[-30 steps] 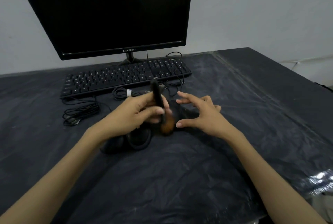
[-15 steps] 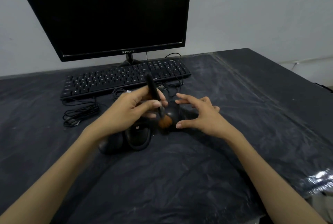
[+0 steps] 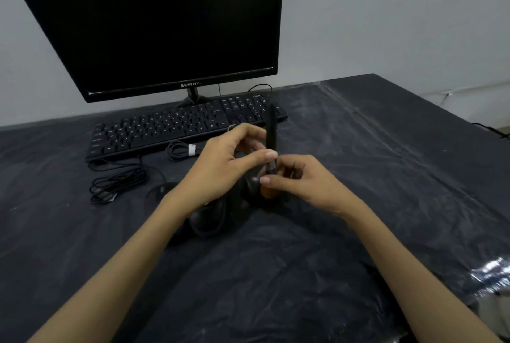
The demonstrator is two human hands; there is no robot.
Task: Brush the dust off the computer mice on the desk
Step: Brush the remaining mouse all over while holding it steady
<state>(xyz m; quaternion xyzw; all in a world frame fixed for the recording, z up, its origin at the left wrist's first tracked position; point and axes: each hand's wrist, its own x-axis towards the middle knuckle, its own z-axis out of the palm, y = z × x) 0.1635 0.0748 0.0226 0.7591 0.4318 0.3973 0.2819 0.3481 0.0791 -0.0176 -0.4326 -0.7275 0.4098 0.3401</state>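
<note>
Black brush [image 3: 271, 127] with orange bristles, black mice [image 3: 212, 215], black keyboard [image 3: 176, 127].

Single head cam, looking fwd and down, close over black plastic-covered desk [image 3: 358, 232]; black flat monitor [image 3: 154, 20] at far edge.

Your dark desk [image 3: 386, 149], under wrinkled clear plastic, carries a black keyboard [image 3: 182, 127] far left, coiled black cables [image 3: 116, 185], and black computer mice [image 3: 212, 218] near centre.
</note>
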